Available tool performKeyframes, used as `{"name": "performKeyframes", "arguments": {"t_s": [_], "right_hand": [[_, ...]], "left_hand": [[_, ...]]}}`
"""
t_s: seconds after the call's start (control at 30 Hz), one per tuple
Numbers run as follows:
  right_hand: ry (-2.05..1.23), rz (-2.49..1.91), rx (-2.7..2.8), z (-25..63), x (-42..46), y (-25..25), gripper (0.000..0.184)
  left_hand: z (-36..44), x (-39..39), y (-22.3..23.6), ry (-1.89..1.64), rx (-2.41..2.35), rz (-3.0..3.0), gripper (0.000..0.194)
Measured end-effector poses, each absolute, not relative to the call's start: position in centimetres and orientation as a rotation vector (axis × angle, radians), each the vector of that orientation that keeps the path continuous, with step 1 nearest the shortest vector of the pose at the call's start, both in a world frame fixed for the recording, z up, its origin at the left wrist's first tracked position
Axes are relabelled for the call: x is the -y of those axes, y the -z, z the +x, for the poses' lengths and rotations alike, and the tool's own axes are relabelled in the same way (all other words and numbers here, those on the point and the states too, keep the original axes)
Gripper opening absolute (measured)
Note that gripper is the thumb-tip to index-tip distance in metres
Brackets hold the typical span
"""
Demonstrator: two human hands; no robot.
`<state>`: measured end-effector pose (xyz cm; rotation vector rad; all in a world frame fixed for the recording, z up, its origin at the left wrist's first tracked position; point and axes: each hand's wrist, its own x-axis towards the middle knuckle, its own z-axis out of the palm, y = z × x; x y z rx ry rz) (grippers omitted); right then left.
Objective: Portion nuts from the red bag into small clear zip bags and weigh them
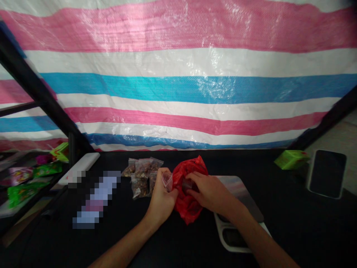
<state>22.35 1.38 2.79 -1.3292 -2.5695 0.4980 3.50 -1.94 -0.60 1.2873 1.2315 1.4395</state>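
Note:
A crumpled red plastic bag [187, 186] lies on the black table [292, 223] in front of me. My left hand [161, 197] is closed round the bag's left edge, together with a small clear bag [166, 179]. My right hand [208, 191] reaches into the bag's mouth from the right, fingers curled; what they hold, if anything, is hidden. Several small clear packets of brown pieces [141, 175] lie just left of my left hand.
A small white scale [237, 212] with a grey platform sits under my right forearm. A green box [291, 159] and a dark phone-like device [327, 173] lie far right. Colourful packets [25, 178] fill a shelf at left. A striped tarp [178, 74] hangs behind.

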Motion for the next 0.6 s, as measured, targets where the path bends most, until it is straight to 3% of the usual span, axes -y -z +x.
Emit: {"name": "performKeyframes", "arguments": {"t_s": [0.17,0.3,0.6], "right_hand": [[-0.463,-1.361,2.584,22.3,-1.5,-2.9,0.031],[-0.517,-1.404,2.541,22.4,-1.5,-3.1,0.022],[-0.541,-1.493,2.429,23.6,-1.9,-4.3,0.026]], "left_hand": [[3.2,1.9,0.8,-1.409,-1.287,1.322,0.046],[2.9,1.9,0.9,-1.346,-1.44,1.436,0.047],[2.6,1.7,0.1,-1.338,-1.274,1.272,0.058]]}}
